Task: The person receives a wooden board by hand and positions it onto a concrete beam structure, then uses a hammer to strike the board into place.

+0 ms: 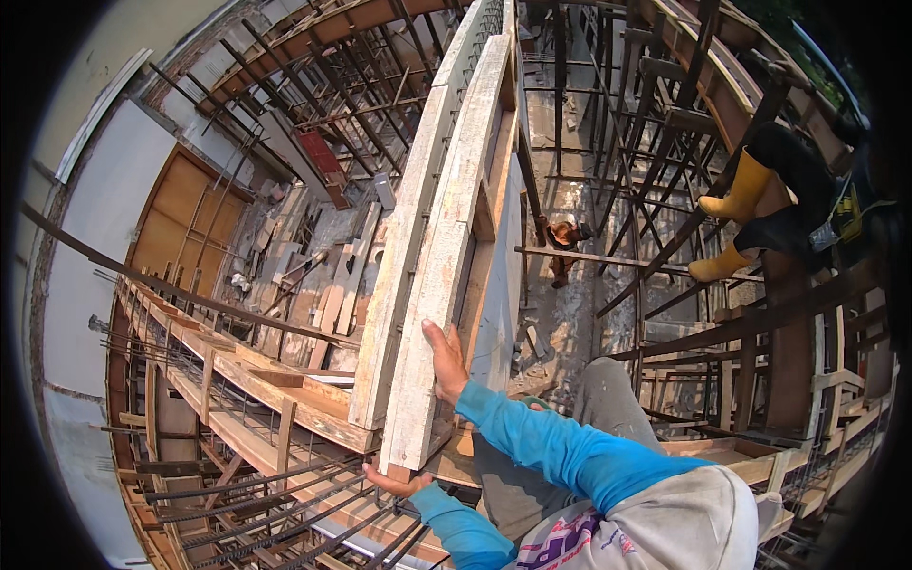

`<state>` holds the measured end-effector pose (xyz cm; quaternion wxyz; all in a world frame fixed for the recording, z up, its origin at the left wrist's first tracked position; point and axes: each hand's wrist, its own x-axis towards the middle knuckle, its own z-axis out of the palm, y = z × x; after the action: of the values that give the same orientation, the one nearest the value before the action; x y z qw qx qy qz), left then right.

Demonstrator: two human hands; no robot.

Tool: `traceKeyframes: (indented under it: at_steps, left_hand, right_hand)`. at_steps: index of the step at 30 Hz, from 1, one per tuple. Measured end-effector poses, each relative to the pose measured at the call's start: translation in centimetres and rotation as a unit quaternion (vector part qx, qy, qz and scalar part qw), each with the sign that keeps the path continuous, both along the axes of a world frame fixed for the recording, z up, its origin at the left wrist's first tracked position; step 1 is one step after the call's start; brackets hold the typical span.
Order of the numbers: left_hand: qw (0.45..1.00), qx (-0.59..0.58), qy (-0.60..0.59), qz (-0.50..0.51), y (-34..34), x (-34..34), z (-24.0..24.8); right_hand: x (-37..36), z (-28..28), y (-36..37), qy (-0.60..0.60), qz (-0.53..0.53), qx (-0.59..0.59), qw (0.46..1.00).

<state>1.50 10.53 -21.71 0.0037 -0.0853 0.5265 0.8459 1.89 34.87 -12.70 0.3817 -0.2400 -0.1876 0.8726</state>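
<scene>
A long, whitish, weathered formwork plank runs away from me toward the top of the picture. Its near end rests against my left hand, whose fingers reach out beneath and past that end. Farther along, my right hand grips the plank's right side with the thumb up near its top face; the other fingers are partly hidden. Alongside on the left lies a second pale plank, parted from the first by a narrow gap with metal bits in it. Wooden cross-blocks show along the held plank's right side.
Several steel reinforcing bars stick out below my left hand. Wooden beam formwork extends left. Far below is a floor littered with boards, where another person stands. Yellow boots of someone on the scaffolding show at right.
</scene>
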Motion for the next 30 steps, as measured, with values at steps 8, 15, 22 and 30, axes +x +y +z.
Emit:
traceKeyframes:
  at_steps: [8, 15, 22, 30]
  left_hand:
    - [0.844, -0.364, 0.388, 0.069, 1.8, 0.7, 8.0]
    - [0.977, -0.176, 0.121, 0.024, 3.3, 1.0, 8.5]
    - [0.891, -0.348, 0.273, -0.102, 3.3, 4.4, 10.7]
    - [0.891, -0.331, 0.308, 0.034, 2.5, 1.5, 2.3]
  right_hand:
    - [-2.0, 6.4, 1.5, -0.029, 0.017, -0.003, 0.999]
    - [-0.7, 3.9, 2.4, -0.046, 0.021, 0.026, 0.998]
    - [0.0, 4.8, 2.3, -0.039, 0.027, 0.020, 0.999]
    - [0.3, 2.6, 3.5, -0.048, 0.111, 0.122, 0.985]
